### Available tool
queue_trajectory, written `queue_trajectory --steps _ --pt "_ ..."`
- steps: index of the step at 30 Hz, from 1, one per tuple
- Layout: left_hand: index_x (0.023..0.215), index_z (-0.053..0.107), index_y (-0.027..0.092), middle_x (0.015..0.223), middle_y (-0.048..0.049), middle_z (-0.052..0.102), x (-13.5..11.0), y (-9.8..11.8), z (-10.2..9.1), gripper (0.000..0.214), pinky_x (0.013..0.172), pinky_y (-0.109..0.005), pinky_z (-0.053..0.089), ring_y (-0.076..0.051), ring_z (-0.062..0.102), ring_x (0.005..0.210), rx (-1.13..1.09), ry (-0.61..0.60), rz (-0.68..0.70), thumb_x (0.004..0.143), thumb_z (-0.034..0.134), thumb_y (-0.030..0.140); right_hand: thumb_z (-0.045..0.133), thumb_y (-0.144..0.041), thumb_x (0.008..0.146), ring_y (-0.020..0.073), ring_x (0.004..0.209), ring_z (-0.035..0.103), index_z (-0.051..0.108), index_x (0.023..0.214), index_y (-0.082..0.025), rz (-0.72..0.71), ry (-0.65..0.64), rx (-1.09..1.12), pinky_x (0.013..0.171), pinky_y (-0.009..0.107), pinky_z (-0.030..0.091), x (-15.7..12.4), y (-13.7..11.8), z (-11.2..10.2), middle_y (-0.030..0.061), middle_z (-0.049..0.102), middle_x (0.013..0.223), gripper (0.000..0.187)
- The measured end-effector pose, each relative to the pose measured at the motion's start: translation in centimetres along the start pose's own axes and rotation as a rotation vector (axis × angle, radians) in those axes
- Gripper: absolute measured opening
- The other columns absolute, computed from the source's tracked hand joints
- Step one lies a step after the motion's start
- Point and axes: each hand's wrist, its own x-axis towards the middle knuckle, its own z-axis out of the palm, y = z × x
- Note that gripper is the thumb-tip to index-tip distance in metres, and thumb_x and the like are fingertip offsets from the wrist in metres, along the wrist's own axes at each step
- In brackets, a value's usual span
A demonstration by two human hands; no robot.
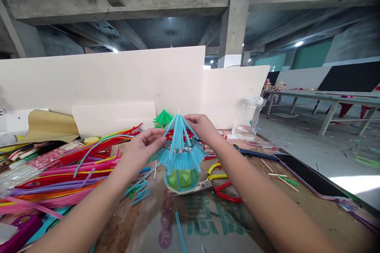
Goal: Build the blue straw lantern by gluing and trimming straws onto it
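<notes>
Head view: blue pagoda-like model upright around middle of table, over printed plastic bag. Left hand pinching upper roof's left rim, thumb against fingers. Right hand at roof's right side, fingertips partly hidden; cannot tell if gripping. Green-roofed model behind, toward table's far edge. Yellow-handled tool just right of blue one. Fuzzy stems heaped along left side; phone by right edge.
</notes>
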Motion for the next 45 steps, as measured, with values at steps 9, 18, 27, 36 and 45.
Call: queue_trajectory --steps 9,18,27,36,45 --pt "0.119 0.066 0.026 0.114 -0.0041 0.071 -2.1 1.2 2.1 0.045 0.086 -0.037 0.053 -0.026 0.065 0.101 0.111 -0.053 0.056 0.079 0.065 0.049 0.075 -0.040 0.063 0.0121 0.057 0.058 0.072 0.077 -0.016 0.130 -0.071 0.253 0.058 0.026 0.048 -0.2 0.9 -1.3 -0.0012 0.068 0.066 0.028" --pt "0.126 0.061 0.035 0.124 0.0000 0.066 -4.5 1.8 3.5 0.048 0.082 -0.035 0.057 -0.030 0.061 0.114 0.179 -0.158 0.097 0.079 0.065 0.044 0.082 -0.034 0.054 0.0167 0.063 0.065 0.064 0.076 -0.017 0.196 -0.101 0.454 0.064 0.031 0.053 -0.5 0.5 -1.4 -0.0010 0.068 0.067 0.033" --pt "0.118 0.067 0.025 0.111 -0.0050 0.072 -2.7 1.8 2.4 0.048 0.085 -0.038 0.055 -0.030 0.065 0.103 0.186 -0.050 0.124 0.077 0.067 0.048 0.072 -0.048 0.068 0.0128 0.061 0.061 0.064 0.082 -0.018 0.129 -0.102 0.316 0.062 0.027 0.050 -0.5 1.3 -1.3 -0.0006 0.067 0.070 0.034" --pt "0.115 0.062 0.013 0.102 -0.0112 0.073 2.7 -4.9 -2.1 0.066 0.079 -0.034 0.053 -0.025 0.068 0.093 0.004 0.084 -0.051 0.064 0.077 0.052 0.072 -0.032 0.072 0.0145 0.083 0.065 0.069 0.101 -0.018 0.088 -0.387 0.091 0.077 0.028 0.050 0.0 3.1 -0.7 0.0013 0.071 0.090 0.032" --pt "0.116 0.059 0.013 0.096 -0.0092 0.072 3.0 -6.2 -2.6 0.065 0.084 -0.033 0.049 -0.022 0.067 0.090 -0.015 0.019 -0.097 0.066 0.076 0.051 0.059 -0.016 0.076 0.0112 0.074 0.064 0.067 0.099 -0.017 0.048 -0.225 -0.124 0.066 0.024 0.050 0.1 3.1 0.5 0.0019 0.071 0.089 0.024"
